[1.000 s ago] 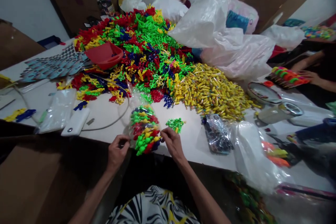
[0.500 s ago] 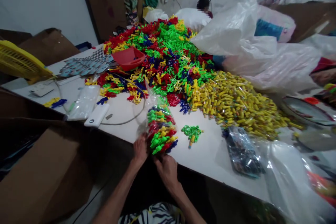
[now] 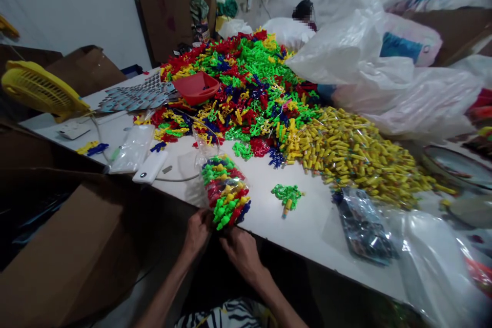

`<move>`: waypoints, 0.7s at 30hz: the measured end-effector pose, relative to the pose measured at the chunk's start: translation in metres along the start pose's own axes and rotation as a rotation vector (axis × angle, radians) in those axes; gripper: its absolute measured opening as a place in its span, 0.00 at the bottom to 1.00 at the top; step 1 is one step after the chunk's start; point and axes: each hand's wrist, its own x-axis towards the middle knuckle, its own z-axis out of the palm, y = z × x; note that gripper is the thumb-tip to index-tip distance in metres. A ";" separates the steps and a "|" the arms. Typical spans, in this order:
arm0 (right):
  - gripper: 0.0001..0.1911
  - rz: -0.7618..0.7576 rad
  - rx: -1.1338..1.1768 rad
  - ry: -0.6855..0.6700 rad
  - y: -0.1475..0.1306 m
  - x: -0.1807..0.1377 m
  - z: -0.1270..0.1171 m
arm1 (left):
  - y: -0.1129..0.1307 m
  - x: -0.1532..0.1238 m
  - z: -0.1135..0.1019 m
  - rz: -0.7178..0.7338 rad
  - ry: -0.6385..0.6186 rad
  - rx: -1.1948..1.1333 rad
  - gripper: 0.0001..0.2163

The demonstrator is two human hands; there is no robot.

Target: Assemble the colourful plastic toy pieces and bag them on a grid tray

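A clear plastic bag (image 3: pixel 227 189) packed with green, red, yellow and blue plastic figures leans at the front edge of the white table (image 3: pixel 261 205), its loose end toward the pile. My left hand (image 3: pixel 198 230) is closed at the bag's lower left corner. Just under its near end, my right hand (image 3: pixel 241 252) is closed too, with fingertips partly hidden. Both hands appear to grip the bag's near end. To the right lies a small green cluster of figures (image 3: pixel 287 195) with a yellow piece on it.
A heap of coloured figures (image 3: pixel 246 69) covers the table's back, with a red scoop (image 3: pixel 196 87) on it. Yellow tubes (image 3: pixel 346 148) lie to the right. Around these are clear bags (image 3: pixel 132 149), a white power bank (image 3: pixel 149 166), a yellow fan (image 3: pixel 42 87) and a cardboard box (image 3: pixel 77 251).
The filled bag has shifted left and tilted, its loose end now farther left. Both hands have moved slightly left and down with it. The camera view has turned a little.
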 end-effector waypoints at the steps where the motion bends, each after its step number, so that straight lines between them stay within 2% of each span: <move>1: 0.07 0.008 0.042 -0.026 0.003 -0.002 -0.010 | 0.002 -0.001 0.001 -0.014 0.074 -0.040 0.12; 3: 0.11 0.097 0.108 0.015 0.008 -0.004 -0.029 | 0.008 -0.003 0.005 0.016 0.193 -0.121 0.14; 5: 0.23 0.208 0.120 0.113 0.009 -0.004 -0.039 | 0.013 -0.006 0.011 0.040 0.247 -0.179 0.14; 7: 0.37 0.256 0.114 0.171 0.005 0.001 -0.040 | 0.015 -0.007 0.016 -0.003 0.256 -0.214 0.12; 10: 0.49 0.251 0.076 0.266 -0.002 0.010 -0.032 | 0.017 -0.007 0.021 -0.054 0.278 -0.241 0.10; 13: 0.57 0.143 0.025 0.404 -0.003 0.021 -0.026 | 0.020 -0.003 0.025 0.012 0.298 -0.235 0.10; 16: 0.58 0.094 0.092 0.444 0.002 0.033 -0.025 | 0.024 0.004 0.028 0.052 0.308 -0.207 0.10; 21: 0.55 0.202 0.235 0.429 0.002 0.054 -0.041 | 0.025 0.023 0.020 0.065 0.429 -0.140 0.05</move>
